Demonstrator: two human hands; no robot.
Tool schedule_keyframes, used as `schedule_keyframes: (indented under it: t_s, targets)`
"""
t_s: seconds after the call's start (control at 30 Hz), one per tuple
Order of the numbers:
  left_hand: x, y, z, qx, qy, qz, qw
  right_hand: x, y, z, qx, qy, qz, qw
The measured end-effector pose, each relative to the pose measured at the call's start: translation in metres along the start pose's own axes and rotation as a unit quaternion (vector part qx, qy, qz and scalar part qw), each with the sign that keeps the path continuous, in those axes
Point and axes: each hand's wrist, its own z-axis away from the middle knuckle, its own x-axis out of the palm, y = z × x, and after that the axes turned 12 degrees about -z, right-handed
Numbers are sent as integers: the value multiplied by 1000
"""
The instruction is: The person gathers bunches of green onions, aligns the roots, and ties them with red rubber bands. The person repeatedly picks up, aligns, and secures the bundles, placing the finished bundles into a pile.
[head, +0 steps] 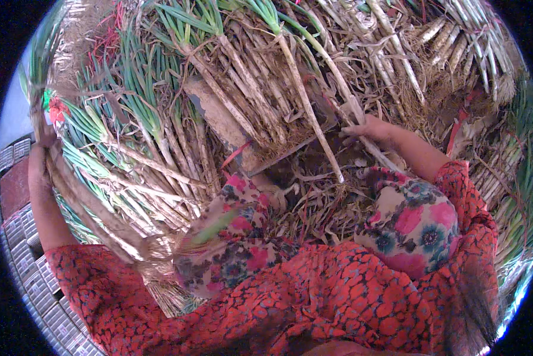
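At the far left, my left hand is closed around a few long green onions. Their leaves stand up above the fist, and their blurred white stalks slant down to roots near my left knee. My right hand grips the shank of a single green onion at mid-right, with a dry husk by the fingertips. Between the hands, a soil-covered board with a metal edge bears a heap of unpeeled green onions. One loose green onion lies across its front edge, root end toward me.
More green onions lie piled at left, some bunched with red ties. Dry peelings cover the ground between my knees. Further bundles lie at far right. Stacked grey blocks or bricks line the left edge.
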Motion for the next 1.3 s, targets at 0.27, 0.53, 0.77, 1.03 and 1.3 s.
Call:
schedule_keyframes:
  t_s: [0.27,0.53,0.77,1.03,1.3]
  targets:
    - [218,-64,-61,131,-75,-199,968,0,-3,-13,161,-20,-95,982]
    - [530,67,137,123,-372,-126,911,-25,3,10,-32,-7,24,999]
    - [574,78,183,73,-320,32,944,-17,-15,44,-56,-15,50,997]
    - [589,150,233,78,-412,337,843,-21,-44,81,-131,162,164,964]
    - [498,220,241,76,-494,587,637,13,-167,251,-146,204,361,898]
